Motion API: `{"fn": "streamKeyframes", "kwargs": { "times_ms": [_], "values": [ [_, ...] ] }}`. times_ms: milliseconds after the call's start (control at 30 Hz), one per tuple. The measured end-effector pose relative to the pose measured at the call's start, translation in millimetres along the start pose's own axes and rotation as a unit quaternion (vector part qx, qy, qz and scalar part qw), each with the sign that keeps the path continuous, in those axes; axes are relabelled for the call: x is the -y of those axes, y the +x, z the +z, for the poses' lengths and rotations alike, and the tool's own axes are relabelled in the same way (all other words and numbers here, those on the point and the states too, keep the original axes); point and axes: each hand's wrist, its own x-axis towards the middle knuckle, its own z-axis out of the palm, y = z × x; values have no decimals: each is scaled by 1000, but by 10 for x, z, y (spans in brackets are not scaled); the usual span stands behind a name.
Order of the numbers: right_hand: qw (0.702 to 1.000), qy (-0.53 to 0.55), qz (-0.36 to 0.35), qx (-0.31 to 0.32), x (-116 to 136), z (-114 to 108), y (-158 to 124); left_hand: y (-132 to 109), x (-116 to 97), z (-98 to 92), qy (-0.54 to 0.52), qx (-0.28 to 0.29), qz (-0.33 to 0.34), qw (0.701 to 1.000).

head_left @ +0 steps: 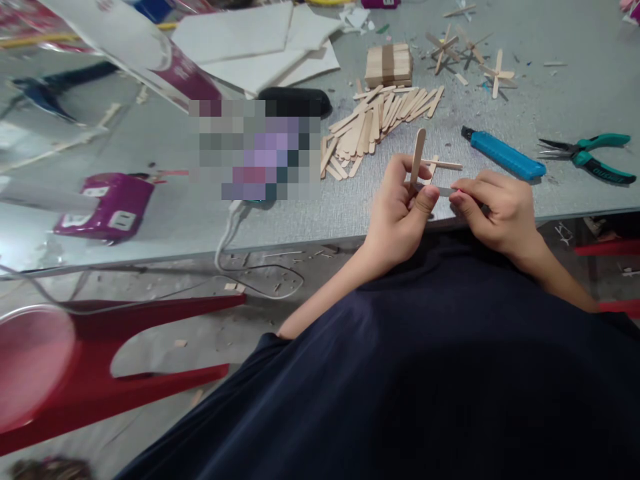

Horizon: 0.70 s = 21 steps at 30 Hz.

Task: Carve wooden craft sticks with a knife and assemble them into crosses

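Observation:
My left hand (397, 217) is closed around a wooden craft stick (418, 155), which points up between thumb and fingers. Close beyond the left fingertips are crossed craft sticks (446, 165); whether they are held or lie on the table I cannot tell. My right hand (500, 210) pinches a thin, flat grey blade-like strip (444, 192), which reaches across to the left thumb. A tiny bit of pink shows at the right fingertips. Just past the right hand lie a blue utility knife (505, 155) and green-handled needle-nose pliers (587, 153).
Loose craft sticks (383, 120) are heaped beyond my left hand, near a banded bundle (389, 65). Star-shaped stick pieces (497, 73) sit farther back. To the left are a cabled phone (265, 157), white sheets (260, 47), a purple object (107, 207) and a red stool (95, 353).

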Motion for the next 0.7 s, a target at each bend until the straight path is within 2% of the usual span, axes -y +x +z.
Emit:
{"fn": "streamKeyframes", "kwargs": {
  "times_ms": [233, 500, 700],
  "values": [
    [1000, 3, -14, -12, -6, 6, 3, 11, -51, -18, 0, 9, -44, 999],
    [1000, 7, -12, -10, -9, -6, -4, -1, -57, -53, -17, 22, -62, 998],
    [999, -46, -28, -7, -34, 34, -8, -6, -21, -68, -7, 34, -69, 997]
  ]
}}
